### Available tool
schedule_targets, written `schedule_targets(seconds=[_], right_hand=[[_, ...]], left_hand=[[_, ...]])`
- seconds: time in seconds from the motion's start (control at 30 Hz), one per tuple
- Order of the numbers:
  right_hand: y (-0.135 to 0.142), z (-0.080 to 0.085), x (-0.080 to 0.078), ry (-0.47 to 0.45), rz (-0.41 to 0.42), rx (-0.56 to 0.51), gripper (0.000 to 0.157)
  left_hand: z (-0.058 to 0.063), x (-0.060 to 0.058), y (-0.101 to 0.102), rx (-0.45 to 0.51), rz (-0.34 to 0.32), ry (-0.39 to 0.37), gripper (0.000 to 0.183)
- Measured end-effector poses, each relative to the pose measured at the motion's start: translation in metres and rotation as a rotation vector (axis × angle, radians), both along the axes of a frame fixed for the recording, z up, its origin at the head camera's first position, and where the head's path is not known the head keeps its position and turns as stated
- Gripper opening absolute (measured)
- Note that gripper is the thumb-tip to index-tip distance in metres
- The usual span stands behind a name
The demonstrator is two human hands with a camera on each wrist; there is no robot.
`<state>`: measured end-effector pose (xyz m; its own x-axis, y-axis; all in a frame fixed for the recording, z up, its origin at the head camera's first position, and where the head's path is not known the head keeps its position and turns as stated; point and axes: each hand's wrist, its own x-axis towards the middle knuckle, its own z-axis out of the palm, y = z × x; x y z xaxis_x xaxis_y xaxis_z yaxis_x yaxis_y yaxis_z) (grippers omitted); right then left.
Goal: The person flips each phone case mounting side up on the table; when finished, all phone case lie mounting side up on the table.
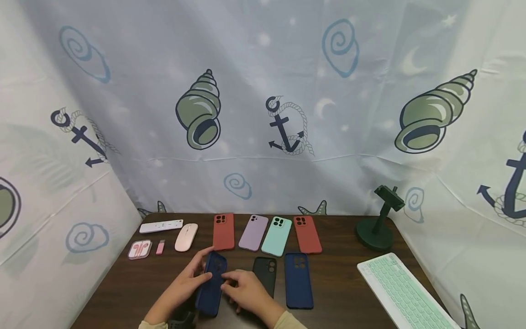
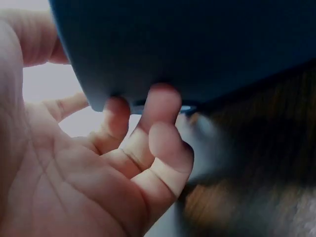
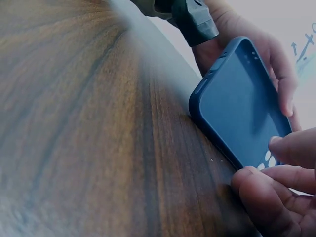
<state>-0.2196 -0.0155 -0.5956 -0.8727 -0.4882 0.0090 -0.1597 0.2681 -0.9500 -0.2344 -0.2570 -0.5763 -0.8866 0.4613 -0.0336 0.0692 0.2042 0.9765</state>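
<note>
My left hand [image 1: 186, 281] grips a dark blue phone case [image 1: 211, 292], tilted up from the table, with its thumb along the near face and its fingertips [image 2: 164, 98] against the flat back. The case's hollow inner side and raised rim show in the right wrist view, with round camera holes near the lower end. At the case's right edge is my right hand [image 1: 248, 290], its thumb and curled fingers pinching the rim beside those holes. A dark green phone case [image 1: 266, 274] lies partly hidden behind the right hand.
Another blue case [image 1: 298, 283] lies right of the hands. Behind stand two red cases [image 1: 223, 233], a purple case [image 1: 253, 233] and a mint case [image 1: 277, 237]. A mouse [image 1: 186, 237], remote [image 1: 161, 226] and earphone box [image 1: 139, 250] are left; a dark green stand [image 1: 375, 233] and keyboard [image 1: 404, 290] right.
</note>
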Motion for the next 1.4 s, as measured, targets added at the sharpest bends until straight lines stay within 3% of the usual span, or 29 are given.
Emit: schedule_targets(seconds=[0.1,0.33,0.57,0.73,0.87,0.97,1.17,1.4], right_hand=[[0.0,-0.003,-0.001,-0.015,-0.018,0.007,0.029],[0.001,-0.003,-0.003,-0.085,-0.044,-0.047,0.028],[0.0,-0.003,-0.003,-0.112,-0.083,-0.108,0.026],[0.001,-0.002,-0.003,-0.133,-0.109,-0.155,0.023],[0.001,-0.001,-0.004,-0.149,-0.122,-0.163,0.023],[0.0,0.001,-0.004,-0.159,-0.131,-0.17,0.023],[0.0,0.001,-0.008,-0.175,-0.148,-0.202,0.021],[0.003,-0.003,-0.007,-0.245,-0.138,-0.269,0.02]], left_hand=[[-0.001,-0.001,-0.003,-0.002,0.009,-0.002,0.069],[-0.004,-0.003,-0.007,-0.09,0.114,0.047,0.059],[-0.003,-0.002,-0.004,-0.241,0.275,0.157,0.057],[-0.007,-0.005,-0.007,-0.327,0.304,0.203,0.057],[-0.012,-0.008,-0.007,-0.484,0.32,0.239,0.058],[-0.012,-0.009,-0.007,-0.575,0.296,0.276,0.057],[-0.01,-0.009,-0.006,-0.555,0.296,0.304,0.044],[-0.018,-0.01,-0.005,-0.566,0.321,0.293,0.035]])
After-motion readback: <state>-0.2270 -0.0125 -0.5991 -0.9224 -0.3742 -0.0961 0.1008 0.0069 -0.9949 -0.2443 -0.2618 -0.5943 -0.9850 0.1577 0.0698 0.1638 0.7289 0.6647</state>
